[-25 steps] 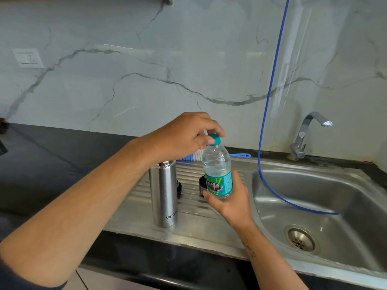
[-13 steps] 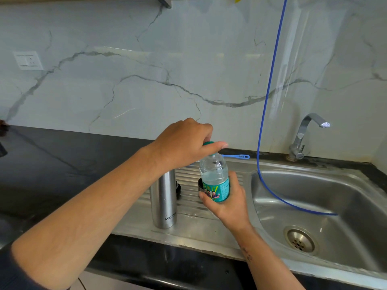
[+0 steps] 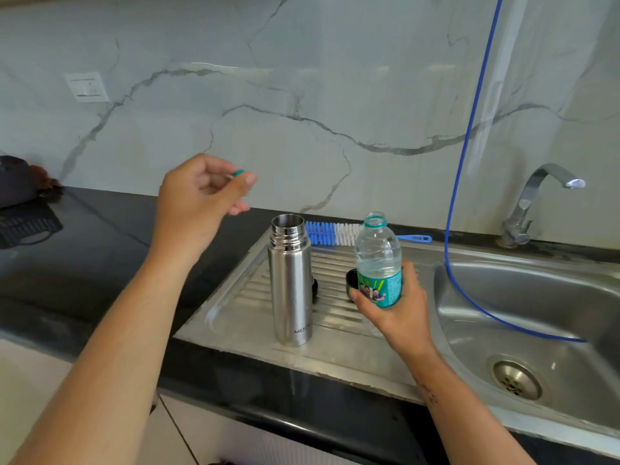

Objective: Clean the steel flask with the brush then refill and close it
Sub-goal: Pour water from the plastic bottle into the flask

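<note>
The steel flask [image 3: 291, 283] stands upright and uncapped on the ribbed drainboard [image 3: 241, 317]. My right hand [image 3: 399, 307] grips a clear plastic water bottle [image 3: 377, 256] with a teal label, upright and open at the top, just right of the flask. My left hand [image 3: 201, 196] is raised to the left of the flask and pinches the small teal bottle cap [image 3: 239, 172] between thumb and fingers. A blue and white bottle brush [image 3: 335, 229] lies at the back of the drainboard. A dark flask lid [image 3: 350, 283] sits behind the bottle, and another dark piece [image 3: 314, 286] peeks out behind the flask.
The sink basin [image 3: 536, 313] with its drain [image 3: 515, 379] lies to the right, under a steel tap [image 3: 530, 209]. A blue hose [image 3: 469, 135] hangs from above into the basin. Black countertop [image 3: 84, 256] stretches left, with dark objects [image 3: 23, 182] at the far left.
My left hand has taken the teal cap off the water bottle and moved up and to the left with it. The bottle now stands open in my right hand.
</note>
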Tool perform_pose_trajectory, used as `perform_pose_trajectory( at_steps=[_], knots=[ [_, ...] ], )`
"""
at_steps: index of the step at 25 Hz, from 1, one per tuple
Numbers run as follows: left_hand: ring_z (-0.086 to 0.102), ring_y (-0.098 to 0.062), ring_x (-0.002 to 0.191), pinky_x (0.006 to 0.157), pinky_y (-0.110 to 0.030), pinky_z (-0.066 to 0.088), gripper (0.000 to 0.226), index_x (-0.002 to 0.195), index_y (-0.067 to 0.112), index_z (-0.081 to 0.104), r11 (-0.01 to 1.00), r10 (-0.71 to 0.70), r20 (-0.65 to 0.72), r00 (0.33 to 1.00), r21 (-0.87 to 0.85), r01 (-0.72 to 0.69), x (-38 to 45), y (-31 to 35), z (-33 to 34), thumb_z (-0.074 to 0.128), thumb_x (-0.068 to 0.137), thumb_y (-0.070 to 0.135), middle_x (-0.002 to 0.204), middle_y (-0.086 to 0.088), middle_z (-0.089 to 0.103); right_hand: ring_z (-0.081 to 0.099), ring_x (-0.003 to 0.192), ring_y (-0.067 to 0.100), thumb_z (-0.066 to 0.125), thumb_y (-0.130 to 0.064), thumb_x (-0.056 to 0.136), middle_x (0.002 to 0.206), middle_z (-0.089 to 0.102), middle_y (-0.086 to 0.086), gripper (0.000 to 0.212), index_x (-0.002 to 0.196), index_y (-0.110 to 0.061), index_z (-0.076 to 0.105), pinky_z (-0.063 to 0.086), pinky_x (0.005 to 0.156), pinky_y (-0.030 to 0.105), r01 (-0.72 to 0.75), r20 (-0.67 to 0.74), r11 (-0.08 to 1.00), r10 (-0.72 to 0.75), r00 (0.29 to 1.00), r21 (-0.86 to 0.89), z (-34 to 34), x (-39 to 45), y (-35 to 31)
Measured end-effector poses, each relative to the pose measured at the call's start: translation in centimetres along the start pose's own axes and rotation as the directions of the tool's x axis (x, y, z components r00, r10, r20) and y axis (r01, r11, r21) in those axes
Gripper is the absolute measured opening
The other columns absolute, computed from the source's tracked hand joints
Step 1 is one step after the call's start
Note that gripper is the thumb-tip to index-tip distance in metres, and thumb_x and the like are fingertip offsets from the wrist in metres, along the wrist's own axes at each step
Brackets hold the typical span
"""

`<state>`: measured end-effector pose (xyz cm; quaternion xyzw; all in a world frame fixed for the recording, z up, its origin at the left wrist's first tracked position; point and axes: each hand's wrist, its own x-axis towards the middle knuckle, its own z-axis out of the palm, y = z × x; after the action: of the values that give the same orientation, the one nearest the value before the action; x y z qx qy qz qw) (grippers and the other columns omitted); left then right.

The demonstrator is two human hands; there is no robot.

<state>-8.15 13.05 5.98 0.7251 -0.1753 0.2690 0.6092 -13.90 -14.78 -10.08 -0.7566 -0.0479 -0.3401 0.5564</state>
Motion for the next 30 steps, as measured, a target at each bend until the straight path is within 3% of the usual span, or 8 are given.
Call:
perform_pose_trajectory(
  at_steps=[5, 9, 12, 17, 24, 25, 27, 30],
  knots=[
    [0.074, -0.017, 0.079, 0.071, -0.032, 0.058, 0.019, 0.096, 0.025, 0.066, 0.901, -0.292, -0.061, 0.954, 0.315, 0.297, -4.3, -11.0, -3.6, 0.081, 0.086, 0.029, 0.087, 0.002, 0.072, 0.067, 0.076, -0.002, 0.094, -0.009, 0.068, 0.091, 0.07, -0.009, 0.054, 0.108, -0.011, 0.058, 0.05, 0.064, 0.011, -0.008, -0.004, 1.0, 0.008, 1.0, 0.013, 0.2, -0.1, 0.0],
    [0.067, -0.014, 0.085, 0.074, -0.025, 0.05, 0.025, 0.102, 0.015, 0.073, 0.779, -0.383, -0.126, 0.915, 0.488, 0.393, -6.2, -16.0, -4.8, 0.085, 0.083, 0.026, 0.088, 0.004, 0.07, 0.066, 0.076, -0.005, 0.093, -0.006, 0.069, 0.092, 0.068, -0.009, 0.055, 0.109, -0.014, 0.057, 0.048, 0.062, 0.007, -0.007, 0.017, 1.0, 0.006, 1.0, 0.015, 0.2, -0.2, 0.0],
    [0.069, -0.018, 0.087, 0.069, -0.022, 0.049, 0.026, 0.097, 0.012, 0.07, 0.74, -0.382, -0.17, 0.909, 0.533, 0.41, -6.1, -17.7, -5.2, 0.088, 0.08, 0.021, 0.089, -0.001, 0.072, 0.067, 0.077, -0.004, 0.093, -0.006, 0.068, 0.092, 0.068, -0.009, 0.055, 0.108, -0.015, 0.056, 0.048, 0.062, 0.007, -0.007, 0.026, 1.0, 0.007, 1.0, 0.01, 0.3, -0.1, -0.2],
    [0.066, -0.026, 0.115, 0.1, -0.043, 0.053, 0.042, 0.135, 0.015, 0.064, 0.619, -0.372, -0.095, 0.923, 0.716, 0.323, -5.3, -19.5, -5.2, 0.073, 0.094, 0.022, 0.125, -0.005, 0.072, 0.067, 0.076, -0.003, 0.093, -0.006, 0.068, 0.089, 0.068, -0.01, 0.054, 0.108, -0.012, 0.057, 0.049, 0.062, 0.008, -0.004, 0.032, 1.0, 0.004, 0.999, -0.009, 0.3, -0.2, 0.0],
    [0.044, -0.029, 0.144, 0.114, -0.053, 0.042, 0.054, 0.148, 0.019, 0.052, 0.483, -0.457, -0.022, 0.889, 0.833, 0.268, -4.8, -20.1, -5.3, 0.068, 0.098, 0.031, 0.146, -0.008, 0.059, 0.069, 0.078, 0.002, 0.094, -0.009, 0.069, 0.092, 0.071, -0.008, 0.056, 0.111, -0.011, 0.057, 0.053, 0.063, 0.013, -0.018, 0.057, 1.0, 0.019, 0.998, -0.014, 0.3, -0.1, 0.0],
    [0.038, -0.028, 0.148, 0.115, -0.053, 0.04, 0.056, 0.15, 0.019, 0.05, 0.502, -0.435, -0.034, 0.9, 0.82, 0.274, -4.9, -19.4, -5.0, 0.067, 0.098, 0.034, 0.149, -0.009, 0.056, 0.069, 0.077, 0.001, 0.093, -0.008, 0.069, 0.092, 0.071, -0.007, 0.055, 0.11, -0.011, 0.057, 0.052, 0.063, 0.013, -0.023, 0.058, 1.0, 0.024, 0.998, -0.013, 0.3, -0.1, -0.1],
    [0.044, -0.022, 0.143, 0.113, -0.047, 0.043, 0.057, 0.147, 0.018, 0.054, 0.711, -0.274, -0.057, 0.96, 0.66, 0.242, -5.4, -16.8, -3.6, 0.059, 0.1, 0.049, 0.143, -0.004, 0.06, 0.068, 0.076, -0.001, 0.092, -0.005, 0.069, 0.091, 0.071, -0.007, 0.054, 0.109, -0.012, 0.057, 0.051, 0.062, 0.01, -0.031, 0.056, 0.999, 0.031, 0.998, -0.007, 0.3, -0.2, -0.2],
    [0.06, -0.003, 0.122, 0.102, -0.025, 0.049, 0.066, 0.139, 0.019, 0.059, 0.982, -0.181, -0.023, 0.983, 0.044, 0.182, -7.9, -11.3, 1.0, 0.049, 0.095, 0.067, 0.13, 0.008, 0.067, 0.068, 0.077, -0.001, 0.092, -0.004, 0.07, 0.091, 0.07, -0.008, 0.053, 0.108, -0.017, 0.057, 0.051, 0.063, 0.011, -0.043, 0.048, 0.999, 0.043, 0.998, 0.008, 0.3, -0.3, -0.2]
  ],
)
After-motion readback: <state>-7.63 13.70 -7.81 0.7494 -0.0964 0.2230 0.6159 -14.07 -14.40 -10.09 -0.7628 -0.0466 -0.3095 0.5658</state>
